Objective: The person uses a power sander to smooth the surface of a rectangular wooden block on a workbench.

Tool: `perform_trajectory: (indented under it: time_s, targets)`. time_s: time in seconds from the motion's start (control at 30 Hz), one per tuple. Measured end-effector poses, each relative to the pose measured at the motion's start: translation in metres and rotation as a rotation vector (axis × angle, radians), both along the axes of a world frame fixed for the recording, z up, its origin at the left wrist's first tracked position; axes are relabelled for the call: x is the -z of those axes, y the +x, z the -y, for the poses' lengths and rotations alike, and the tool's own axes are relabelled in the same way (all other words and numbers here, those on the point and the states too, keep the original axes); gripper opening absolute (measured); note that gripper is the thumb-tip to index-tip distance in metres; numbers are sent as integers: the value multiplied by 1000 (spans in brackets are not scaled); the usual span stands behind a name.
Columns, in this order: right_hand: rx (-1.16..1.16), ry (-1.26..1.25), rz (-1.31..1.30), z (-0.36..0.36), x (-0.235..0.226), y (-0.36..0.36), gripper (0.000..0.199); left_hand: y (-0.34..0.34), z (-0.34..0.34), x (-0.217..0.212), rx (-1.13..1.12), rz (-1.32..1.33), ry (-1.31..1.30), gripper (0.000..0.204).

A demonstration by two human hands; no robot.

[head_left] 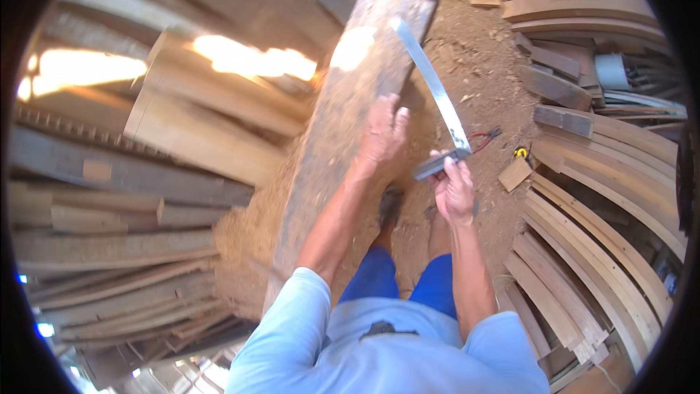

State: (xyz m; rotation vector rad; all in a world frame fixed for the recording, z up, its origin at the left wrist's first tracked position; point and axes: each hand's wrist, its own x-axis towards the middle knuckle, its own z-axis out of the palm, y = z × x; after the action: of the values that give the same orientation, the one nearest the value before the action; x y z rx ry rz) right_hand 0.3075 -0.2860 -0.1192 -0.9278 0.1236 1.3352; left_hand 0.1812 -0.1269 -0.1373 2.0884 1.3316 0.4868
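The two hands are apart. The right hand [453, 191] is closed on a flat metal square [432, 84], thumb and fingers pinching its dark stock [430, 167] near the corner; the left hand [382, 131] is bare, its thumb spread, over the edge of the counter [321, 146], a long worn plank (whether it touches the wood, I cannot tell). The square is in front of the body, its pale blade slanting up and away toward the plank.

It looks light enough for one hand, stiff along its length, though the thin blade would probably bend if pried on, and the smooth metal may slip under dusty fingers. The thicker stock seems the best hold, close to the joint, where the blade's reach tips the wrist least.

Beyond, sawdust [456, 58] covers the floor, a yellow-and-black tape measure [520, 153] sits by a small wood block [515, 174], and curved timbers [583, 7] are stacked at right.
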Motion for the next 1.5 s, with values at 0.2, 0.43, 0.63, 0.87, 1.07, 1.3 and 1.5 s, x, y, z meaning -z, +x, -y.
perform_trajectory:
  time_s: [0.2, 0.43, 0.63, 0.87, 1.07, 1.3, 1.5]
  targets:
    - [-305, -23, -48, 38, 18, -137, 13, -96, 105, -73, 19, -149, -597, 53]
    - [-1196, -133, 331, 97, -18, -195, 17, -240, 205, -51, -77, -274, -535, 43]
    - [-1103, -323, 552, 116, 15, -141, 27, -327, 277, -86, -94, -589, -313, 38]
    - [-1107, -405, 853, 83, -7, -118, 27, -388, 337, -65, -856, -601, -218, 48]
    - [-1339, -30, 1085, 69, -39, -182, 29, -433, 341, -37, -1072, -439, -467, 59]
    - [-1337, 50, 1137, 84, -28, -233, 33, -459, 390, -51, -910, -470, -626, 70]
    - [-1323, -106, 1172, 105, -13, -207, 35, -495, 413, -58, -874, -795, -658, 77]
